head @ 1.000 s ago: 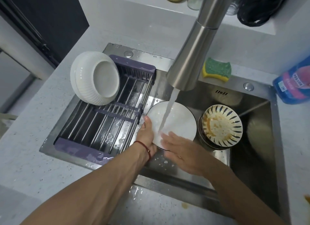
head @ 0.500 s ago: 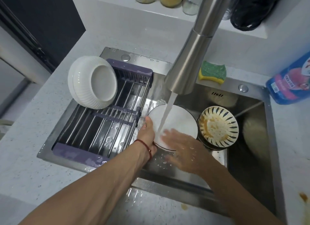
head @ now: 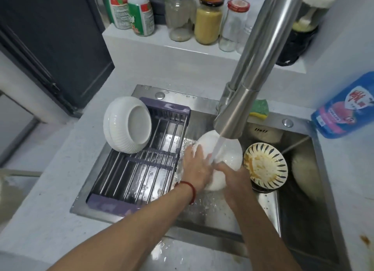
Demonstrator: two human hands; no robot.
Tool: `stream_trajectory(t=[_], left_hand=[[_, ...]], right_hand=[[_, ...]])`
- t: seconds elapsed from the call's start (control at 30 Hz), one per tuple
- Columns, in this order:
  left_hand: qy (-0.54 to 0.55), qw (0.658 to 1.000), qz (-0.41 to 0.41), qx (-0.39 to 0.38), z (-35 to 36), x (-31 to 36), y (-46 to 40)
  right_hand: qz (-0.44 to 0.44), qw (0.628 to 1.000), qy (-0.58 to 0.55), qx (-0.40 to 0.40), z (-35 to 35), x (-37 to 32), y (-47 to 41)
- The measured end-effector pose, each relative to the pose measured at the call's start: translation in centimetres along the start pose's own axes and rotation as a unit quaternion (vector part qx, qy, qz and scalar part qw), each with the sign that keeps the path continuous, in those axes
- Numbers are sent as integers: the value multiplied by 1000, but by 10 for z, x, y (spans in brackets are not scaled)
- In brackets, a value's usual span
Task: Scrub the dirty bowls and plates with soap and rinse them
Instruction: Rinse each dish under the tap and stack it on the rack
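Water from the tap (head: 240,101) is running onto the white plate (head: 226,155) over the sink (head: 303,220). The left hand (head: 195,167) is lying flat-fingered on it at nine o'clock; the right hand (head: 232,179) is gripping its five-o'clock rim.

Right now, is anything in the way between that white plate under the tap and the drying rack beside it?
Nothing visible blocks it. The white plate is held just right of the rack, whose near bars lie bare. The white bowl leans only on the rack's far left corner.
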State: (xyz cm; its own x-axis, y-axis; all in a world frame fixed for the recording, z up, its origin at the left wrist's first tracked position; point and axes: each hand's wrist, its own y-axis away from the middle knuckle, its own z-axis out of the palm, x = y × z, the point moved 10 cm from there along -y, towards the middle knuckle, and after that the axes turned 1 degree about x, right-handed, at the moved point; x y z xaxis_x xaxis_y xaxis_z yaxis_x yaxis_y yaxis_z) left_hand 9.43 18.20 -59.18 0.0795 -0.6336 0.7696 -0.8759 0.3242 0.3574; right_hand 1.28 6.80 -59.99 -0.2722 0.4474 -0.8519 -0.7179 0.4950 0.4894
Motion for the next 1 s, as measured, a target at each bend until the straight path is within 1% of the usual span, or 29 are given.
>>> stream_trajectory(t=[0.03, 0.07, 0.13, 0.17, 0.2, 0.23, 0.27, 0.3, 0.33, 0.4, 0.47, 0.53, 0.6, 0.67, 0.77, 0.9, 1.0], left_hand=[[-21, 1000, 2, 21, -6, -6, 0], [-16, 999, 0, 47, -16, -6, 3], [73, 994, -30, 82, -40, -12, 3], [128, 986, -58, 86, -48, -15, 3], [182, 977, -89, 73, -52, -21, 2], [235, 963, -124, 53, -59, -25, 0], [282, 946, -157, 31, -64, -30, -3], [316, 930, -186, 8, -70, -33, -6], [336, 920, -201, -11, -75, -32, -9], [338, 921, -192, -13, -103, -22, -16], [323, 932, -164, 21, -135, -12, -26], [287, 948, -112, 84, -178, -2, -33], [216, 964, -65, 143, -215, 2, -38], [129, 975, -42, 178, -236, 2, -41], [33, 979, -53, 194, -240, -9, -44], [-20, 976, -72, 203, -227, -22, -48], [-44, 972, -67, 222, -223, -24, -52]], right_hand=[[17, 999, -44, 1, -2, 1, 2], [9, 998, -65, -1, -7, -2, 6], [87, 980, -164, -73, 14, -3, 20], [82, 971, -198, -104, 15, -4, 20], [117, 952, -259, -118, 24, -3, 26], [87, 965, -238, -64, 18, -2, 23], [92, 970, -217, -59, 27, 1, 24], [123, 962, -236, -68, 41, 4, 24], [133, 960, -237, -65, 49, 5, 21], [132, 962, -238, -35, 68, 7, 19], [131, 964, -230, -32, 82, 10, 12], [149, 964, -215, -45, 95, 13, 12], [170, 962, -206, -65, 99, 16, 13], [180, 961, -200, -69, 91, 20, 13], [172, 965, -191, -53, 68, 29, 13], [141, 977, -155, -30, 34, 32, 13], [171, 976, -134, 5, 11, 42, 11]])
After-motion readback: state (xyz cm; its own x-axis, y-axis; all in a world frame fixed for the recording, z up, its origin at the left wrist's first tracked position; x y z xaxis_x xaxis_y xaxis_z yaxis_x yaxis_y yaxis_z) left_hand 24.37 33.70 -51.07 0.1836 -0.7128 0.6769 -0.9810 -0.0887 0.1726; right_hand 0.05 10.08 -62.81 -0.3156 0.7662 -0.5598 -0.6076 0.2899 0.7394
